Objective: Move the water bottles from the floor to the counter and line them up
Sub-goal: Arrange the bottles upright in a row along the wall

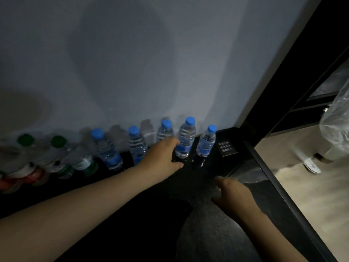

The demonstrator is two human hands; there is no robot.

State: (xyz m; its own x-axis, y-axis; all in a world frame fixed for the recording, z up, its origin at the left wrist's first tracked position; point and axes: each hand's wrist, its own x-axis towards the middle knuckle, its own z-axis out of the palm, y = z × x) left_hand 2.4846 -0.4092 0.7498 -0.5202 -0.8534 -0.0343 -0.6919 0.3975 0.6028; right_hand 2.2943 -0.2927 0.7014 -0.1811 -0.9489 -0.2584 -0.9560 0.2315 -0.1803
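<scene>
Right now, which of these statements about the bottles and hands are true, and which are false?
1. Five blue-capped bottles stand along the wall. True.
2. The green-capped bottles are left of the blue-capped ones. True.
3. The left hand holds a green-capped bottle. False: the held bottle is blue-capped.
4. The right hand holds a bottle. False: it holds nothing and rests at the edge of the counter.
</scene>
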